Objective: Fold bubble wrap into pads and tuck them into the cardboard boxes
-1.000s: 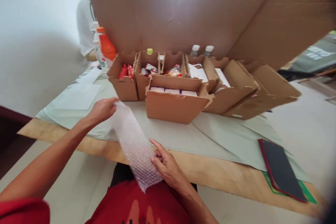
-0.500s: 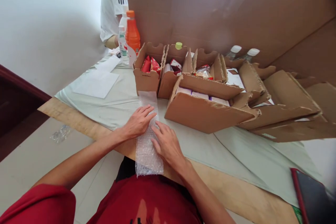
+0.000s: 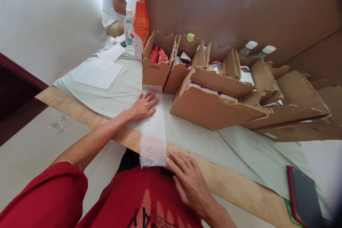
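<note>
A strip of bubble wrap [image 3: 153, 128] lies flat on the table, running from the cardboard boxes to the table's near edge, where it hangs slightly over. My left hand [image 3: 143, 105] rests flat on the strip's upper left side, fingers stretched out. My right hand [image 3: 188, 180] lies open at the near edge, fingertips touching the strip's lower right corner. Neither hand grips anything.
A row of open cardboard boxes [image 3: 213, 92] with packets and white items stands behind the strip, against a tall cardboard sheet [image 3: 240, 7]. An orange bottle [image 3: 140, 23] and clear bottle stand at back left beside another person's arm [image 3: 117, 14]. A phone [image 3: 304, 196] lies at right.
The bubble wrap went from held up in the air to laid flat on the table. My right hand has slid down along it to the near edge; my left hand stays pressing it.
</note>
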A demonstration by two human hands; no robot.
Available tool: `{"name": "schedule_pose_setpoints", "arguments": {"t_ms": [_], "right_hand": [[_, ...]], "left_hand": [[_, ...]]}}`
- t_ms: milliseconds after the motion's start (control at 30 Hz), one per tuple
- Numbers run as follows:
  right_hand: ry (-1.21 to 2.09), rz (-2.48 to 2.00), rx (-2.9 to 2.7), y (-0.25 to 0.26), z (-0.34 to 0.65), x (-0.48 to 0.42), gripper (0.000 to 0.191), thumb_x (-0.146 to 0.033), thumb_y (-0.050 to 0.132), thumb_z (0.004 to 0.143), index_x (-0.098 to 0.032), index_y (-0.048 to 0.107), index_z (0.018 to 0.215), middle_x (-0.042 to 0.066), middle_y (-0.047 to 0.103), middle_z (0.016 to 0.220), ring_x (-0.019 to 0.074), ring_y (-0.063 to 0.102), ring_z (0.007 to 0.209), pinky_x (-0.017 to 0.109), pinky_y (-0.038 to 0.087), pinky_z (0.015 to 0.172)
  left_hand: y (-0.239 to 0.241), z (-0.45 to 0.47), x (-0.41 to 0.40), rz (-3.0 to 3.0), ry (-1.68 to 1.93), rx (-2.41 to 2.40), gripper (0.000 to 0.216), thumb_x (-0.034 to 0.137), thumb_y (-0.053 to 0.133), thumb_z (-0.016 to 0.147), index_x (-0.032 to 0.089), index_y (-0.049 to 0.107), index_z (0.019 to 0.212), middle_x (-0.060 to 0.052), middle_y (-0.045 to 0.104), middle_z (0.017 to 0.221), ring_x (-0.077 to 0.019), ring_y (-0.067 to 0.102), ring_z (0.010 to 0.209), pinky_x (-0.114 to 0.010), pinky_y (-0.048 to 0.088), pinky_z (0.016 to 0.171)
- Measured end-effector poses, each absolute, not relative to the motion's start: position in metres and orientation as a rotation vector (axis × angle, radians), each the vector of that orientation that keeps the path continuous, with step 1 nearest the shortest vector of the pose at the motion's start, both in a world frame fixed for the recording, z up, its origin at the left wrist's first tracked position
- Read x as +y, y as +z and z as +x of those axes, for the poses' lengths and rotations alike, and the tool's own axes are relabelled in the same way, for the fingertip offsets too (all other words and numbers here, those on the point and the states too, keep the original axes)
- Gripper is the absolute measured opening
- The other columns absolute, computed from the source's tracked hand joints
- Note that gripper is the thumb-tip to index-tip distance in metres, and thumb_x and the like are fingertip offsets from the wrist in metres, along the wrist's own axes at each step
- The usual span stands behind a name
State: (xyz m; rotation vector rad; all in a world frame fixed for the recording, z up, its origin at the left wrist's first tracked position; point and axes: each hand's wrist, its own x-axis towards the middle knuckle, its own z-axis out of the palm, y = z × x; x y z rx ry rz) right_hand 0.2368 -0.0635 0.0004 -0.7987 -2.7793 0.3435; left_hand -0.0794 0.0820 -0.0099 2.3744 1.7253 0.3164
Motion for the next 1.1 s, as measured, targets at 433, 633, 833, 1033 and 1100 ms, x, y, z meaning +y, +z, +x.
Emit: {"name": "schedule_pose_setpoints", "arguments": {"t_ms": [433,633,833,1033,1100], "right_hand": [[0.405,-0.633,-2.502,-0.011,0.198,-0.055,0.024,-0.01,0.047,0.1,-0.018,0.069,0.105,0.007,0.076,0.096,0.0197,0.065,0.085,0.036,0.047,0.079],[0.969,-0.84,-2.303,0.021,0.192,-0.052,0.024,-0.024,0.051,0.101,-0.023,0.071,0.114,0.006,0.076,0.093,0.0194,0.067,0.082,0.035,0.049,0.081],[1.356,-1.134,-1.902,0.011,0.166,-0.019,0.065,-0.035,0.065,0.088,-0.021,0.046,0.149,0.001,0.07,0.092,0.0165,0.065,0.082,0.027,0.052,0.074],[1.133,-1.24,-1.848,-0.014,0.137,0.011,0.061,-0.032,0.06,0.09,-0.018,0.044,0.148,0.0,0.069,0.086,0.0176,0.064,0.081,0.032,0.051,0.081],[0.97,-1.263,-1.883,-0.019,0.135,0.016,0.06,-0.034,0.059,0.092,-0.018,0.044,0.147,0.005,0.072,0.099,0.0204,0.065,0.088,0.036,0.051,0.086]], "left_hand": [[0.014,-0.074,-0.111,2.181,0.626,1.29,0.105,0.066,0.082,0.07,0.025,0.038,0.156,-0.017,0.045,0.159,-0.039,0.035,0.151,-0.065,0.026,0.123],[0.01,-0.043,-0.13,1.846,1.038,1.658,0.026,0.021,0.056,0.093,0.023,0.072,0.114,-0.007,0.079,0.101,-0.0224,0.073,0.097,-0.038,0.058,0.091],[0.01,-0.046,-0.086,1.476,1.069,1.875,0.028,0.03,0.056,0.09,0.021,0.074,0.109,-0.002,0.077,0.087,-0.0163,0.069,0.071,-0.024,0.054,0.063],[0.001,-0.059,-0.034,1.665,1.039,2.05,0.034,0.023,0.053,0.09,0.017,0.068,0.121,-0.001,0.072,0.08,-0.015,0.064,0.066,-0.027,0.054,0.07],[-0.002,-0.063,-0.02,1.75,0.977,2.095,0.036,0.02,0.052,0.091,0.017,0.065,0.125,-0.003,0.074,0.086,-0.0167,0.066,0.073,-0.029,0.055,0.076]]}}
